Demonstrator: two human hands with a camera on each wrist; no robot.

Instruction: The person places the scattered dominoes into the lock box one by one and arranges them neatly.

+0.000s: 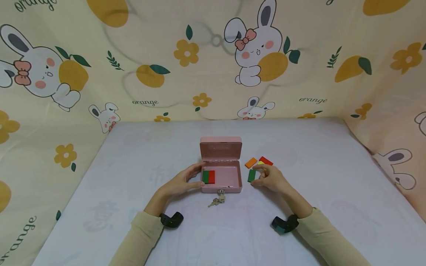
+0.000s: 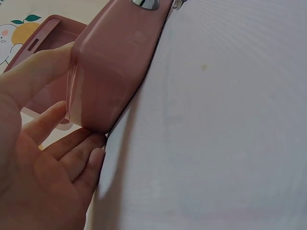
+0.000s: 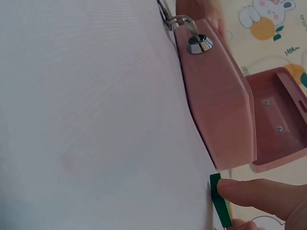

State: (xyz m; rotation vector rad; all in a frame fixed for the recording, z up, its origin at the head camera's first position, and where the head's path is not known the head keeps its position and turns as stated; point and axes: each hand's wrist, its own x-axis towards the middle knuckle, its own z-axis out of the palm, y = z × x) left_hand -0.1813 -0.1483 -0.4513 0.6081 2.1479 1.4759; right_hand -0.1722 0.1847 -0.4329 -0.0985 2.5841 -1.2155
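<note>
An open pink cash box (image 1: 232, 176) stands on the table with its lid (image 1: 221, 149) raised at the back. Inside, against the left wall, lie a green block (image 1: 205, 177) and a red block (image 1: 211, 177) side by side. My left hand (image 1: 181, 181) holds the box by its left end, with the thumb at the front corner and the fingers along the side. To the right of the box, my right hand (image 1: 271, 178) pinches another flat green block (image 3: 219, 199); the thumb lies on its face in the right wrist view.
Beyond the right hand lie an orange block (image 1: 250, 162), a red block (image 1: 266, 160) and a partly hidden yellow block (image 1: 260, 162). Keys (image 1: 214, 202) hang from the lock (image 3: 199, 44) at the box's front. A printed cloth (image 1: 213, 74) rises behind the white-covered table (image 1: 213, 236).
</note>
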